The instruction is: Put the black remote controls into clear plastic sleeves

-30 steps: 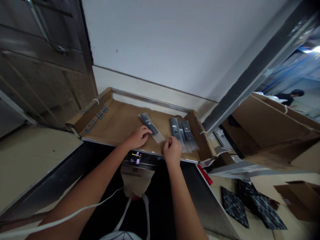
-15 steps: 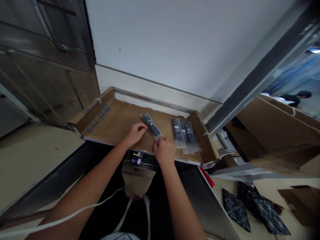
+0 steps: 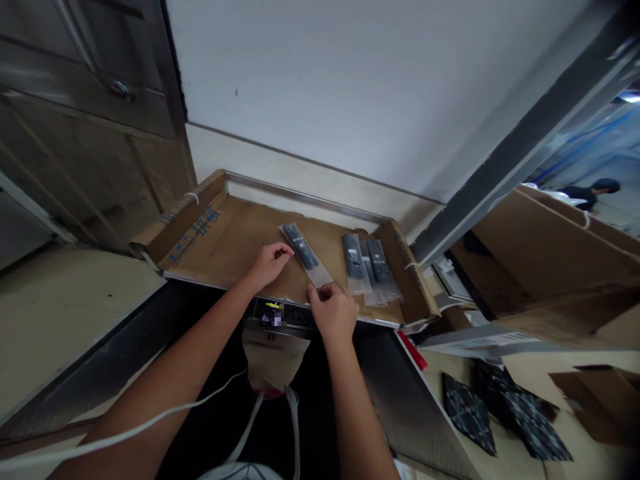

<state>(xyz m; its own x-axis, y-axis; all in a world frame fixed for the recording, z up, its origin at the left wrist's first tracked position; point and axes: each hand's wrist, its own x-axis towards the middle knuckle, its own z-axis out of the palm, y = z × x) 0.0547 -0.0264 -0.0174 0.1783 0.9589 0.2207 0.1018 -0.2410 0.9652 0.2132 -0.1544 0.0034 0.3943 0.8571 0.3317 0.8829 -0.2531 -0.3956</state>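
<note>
A black remote control (image 3: 301, 245) in a clear plastic bag lies slantwise on the cardboard lining (image 3: 240, 230) of a shallow tray. My left hand (image 3: 271, 265) is just left of the bag, fingers curled and thumb a little apart, with nothing visible in it. At the bag's lower end is my right hand (image 3: 334, 312), its thumb and fingers spread apart; the fingertips are at the bag's edge, and I cannot tell whether they touch it. Several more bagged remotes (image 3: 381, 263) lie side by side at the tray's right.
Cardboard walls (image 3: 407, 273) edge the tray left and right. A small lit display (image 3: 273, 313) sits below its front edge. A white cable (image 3: 165, 419) crosses my left forearm. Large cardboard boxes (image 3: 565, 260) stand at right, and a person (image 3: 590, 193) is in the distance.
My right hand has let go of the lower end of the bag and drawn back slightly, its thumb and fingers parting. My left hand has barely moved. The remote lies in nearly the same place.
</note>
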